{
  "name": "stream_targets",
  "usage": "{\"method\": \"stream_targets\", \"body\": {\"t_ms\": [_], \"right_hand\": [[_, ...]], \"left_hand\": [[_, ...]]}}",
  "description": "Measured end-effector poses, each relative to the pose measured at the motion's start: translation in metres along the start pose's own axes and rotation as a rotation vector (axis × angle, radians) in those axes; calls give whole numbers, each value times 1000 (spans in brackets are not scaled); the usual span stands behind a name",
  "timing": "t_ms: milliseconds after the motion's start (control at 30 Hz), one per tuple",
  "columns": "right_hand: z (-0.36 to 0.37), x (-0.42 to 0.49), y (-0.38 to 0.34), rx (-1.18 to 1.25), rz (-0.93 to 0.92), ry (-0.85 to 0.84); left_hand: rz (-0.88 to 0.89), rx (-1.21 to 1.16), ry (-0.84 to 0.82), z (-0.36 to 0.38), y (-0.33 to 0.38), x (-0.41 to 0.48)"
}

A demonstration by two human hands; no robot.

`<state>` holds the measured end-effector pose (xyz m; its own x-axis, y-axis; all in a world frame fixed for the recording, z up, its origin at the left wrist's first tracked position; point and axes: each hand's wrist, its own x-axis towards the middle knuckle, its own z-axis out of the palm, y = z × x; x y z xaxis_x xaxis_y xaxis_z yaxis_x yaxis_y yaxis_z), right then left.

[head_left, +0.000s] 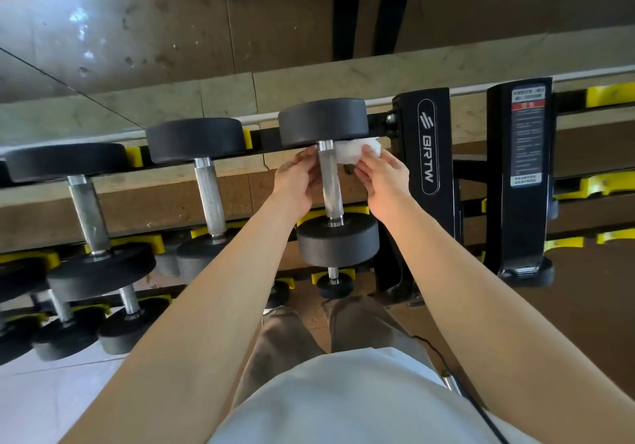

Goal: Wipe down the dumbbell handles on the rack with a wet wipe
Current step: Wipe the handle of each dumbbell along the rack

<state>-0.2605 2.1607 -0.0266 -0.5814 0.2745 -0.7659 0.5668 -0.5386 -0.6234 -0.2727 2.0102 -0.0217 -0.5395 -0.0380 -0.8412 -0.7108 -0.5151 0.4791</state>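
A black dumbbell with a knurled steel handle (330, 182) lies on the top tier of the rack (427, 155), rightmost in its row. A white wet wipe (350, 150) sits against the far end of that handle, just under the far weight head (323, 122). My right hand (381, 180) pinches the wipe from the right. On the left of the handle my left hand (297, 182) has its fingertips at the handle's far end; whether they hold the wipe's other edge is hidden.
Two more dumbbells (209, 192) (86, 210) lie to the left on the same tier, with smaller ones on lower tiers (335, 285). Black rack uprights (522, 168) stand to the right. A mirror wall rises behind the rack. My legs stand close to the rack.
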Motion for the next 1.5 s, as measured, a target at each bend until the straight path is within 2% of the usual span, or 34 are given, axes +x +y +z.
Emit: {"method": "stream_targets", "body": {"t_ms": [133, 233, 333, 433, 633, 833, 900, 1000, 1067, 1200, 1267, 1433, 1500], "right_hand": [[11, -8, 11, -362, -10, -65], [6, -8, 8, -425, -54, -57], [-12, -6, 8, -369, -82, -28], [-22, -10, 13, -459, -123, -6], [-16, -11, 20, -1011, -78, -193], [-46, -16, 5, -1064, -124, -32], [-48, -20, 10, -1117, -109, -74], [-41, -23, 19, -1163, -81, -239], [-36, -24, 23, -1181, -84, -304], [-42, -29, 26, -1120, -164, -284], [-48, -38, 27, -1057, -261, -216], [-54, -103, 44, -770, -633, 96], [-51, -142, 61, -639, -740, 96]], "left_hand": [[49, -16, 25, -32, 3, -3], [92, 102, 27, -44, -4, -7], [124, 355, -5, -35, -12, -3], [163, 674, -70, -29, -11, -3], [127, 1103, -168, -57, 1, -16], [173, 1314, -211, -37, -22, -17], [171, 1361, -190, -38, -26, -16], [246, 1452, -173, -51, -18, -24], [283, 1430, -208, -60, -7, -34], [355, 1228, -289, -75, 5, -68], [394, 1127, -295, -85, 6, -87], [379, 795, -380, -132, 0, -126], [360, 677, -397, -160, -5, -134]]}}
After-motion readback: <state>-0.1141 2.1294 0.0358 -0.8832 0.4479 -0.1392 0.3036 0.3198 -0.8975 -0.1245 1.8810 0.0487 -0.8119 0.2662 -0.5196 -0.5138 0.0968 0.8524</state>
